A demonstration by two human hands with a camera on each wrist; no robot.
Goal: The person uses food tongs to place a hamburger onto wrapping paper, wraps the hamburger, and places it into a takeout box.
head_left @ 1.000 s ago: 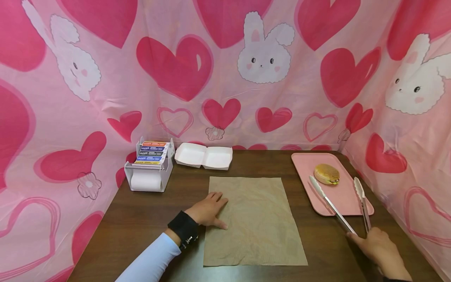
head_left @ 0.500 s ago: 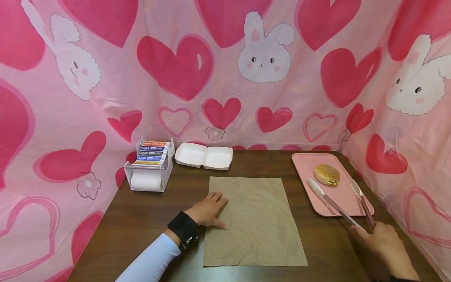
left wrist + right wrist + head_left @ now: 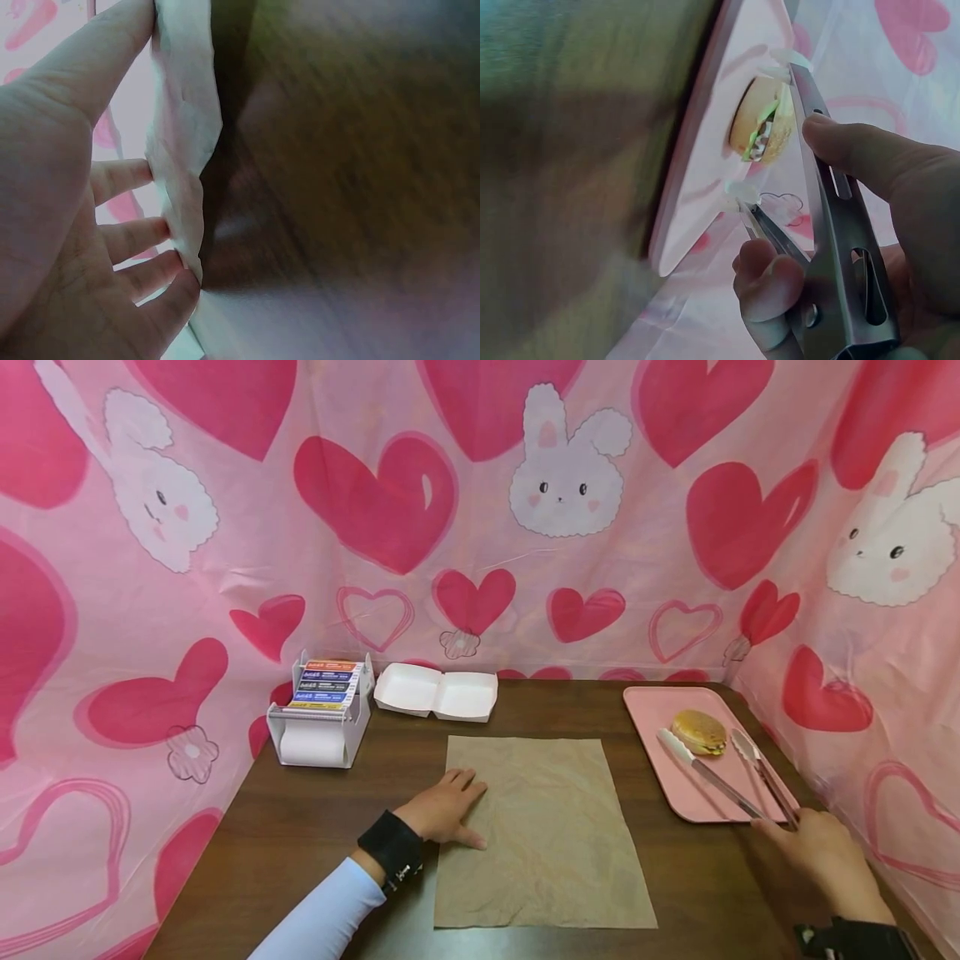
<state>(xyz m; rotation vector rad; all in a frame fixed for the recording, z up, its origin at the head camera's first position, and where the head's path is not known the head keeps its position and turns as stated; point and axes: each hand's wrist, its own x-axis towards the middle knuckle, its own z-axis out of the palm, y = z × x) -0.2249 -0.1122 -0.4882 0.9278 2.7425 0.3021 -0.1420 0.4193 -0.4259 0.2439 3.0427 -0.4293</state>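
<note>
My right hand (image 3: 821,856) grips a pair of metal tongs (image 3: 826,225) with whitish tips, thumb on one arm and fingers curled round the other. The tongs are spread over the pink tray (image 3: 678,789), one tip on each side of a burger (image 3: 699,732). Green and white filling shows at the burger's edge in the right wrist view. My left hand (image 3: 442,810) rests with fingers spread on the left edge of a brown paper sheet (image 3: 547,843). In the left wrist view its fingertips touch the paper's edge (image 3: 184,112).
An open white clamshell box (image 3: 435,692) stands at the back of the wooden table (image 3: 315,835). Left of it is a white dispenser (image 3: 318,714) with a paper roll and coloured labels. A pink curtain (image 3: 480,552) with hearts and rabbits closes off the back and sides.
My right hand has moved forward, and the tongs' arms have come closer together around the burger. My left hand and the paper stay put.
</note>
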